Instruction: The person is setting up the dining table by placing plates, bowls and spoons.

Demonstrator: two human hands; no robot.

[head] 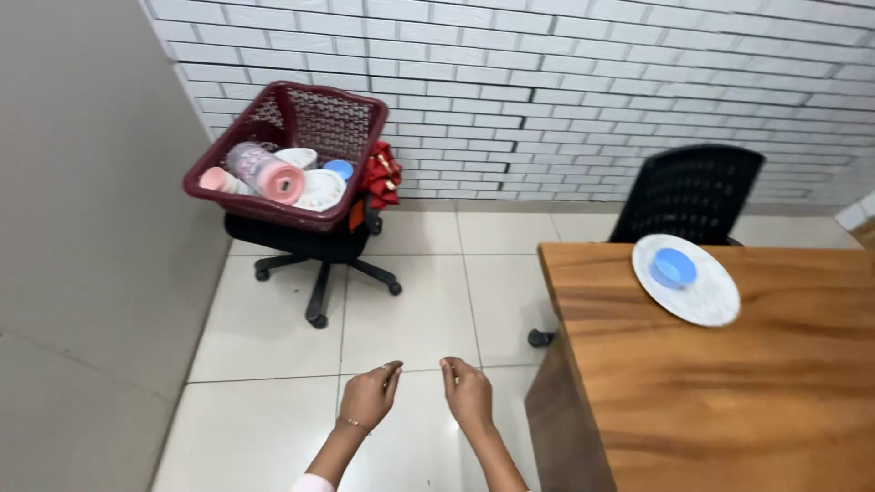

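My left hand (369, 396) and my right hand (468, 392) hang side by side low in the head view, over the tiled floor. Both hold nothing, and their fingers are loosely curled and apart. A bracelet sits on my left wrist. Ahead at the upper left, a dark red plastic basket (296, 214) rests on a black office chair (314, 246). It holds a stack of pink cups (264, 171), white plates (321, 189) and a small blue bowl (339, 168). On the wooden table (729, 383) to my right lies a white plate (706, 296) with a blue bowl (674, 268) on it.
A red cloth (383, 175) hangs at the basket's right side. A second black mesh chair (688, 193) stands behind the table. A white brick wall runs along the back, a grey wall along the left. The table's corner is close to my right hand.
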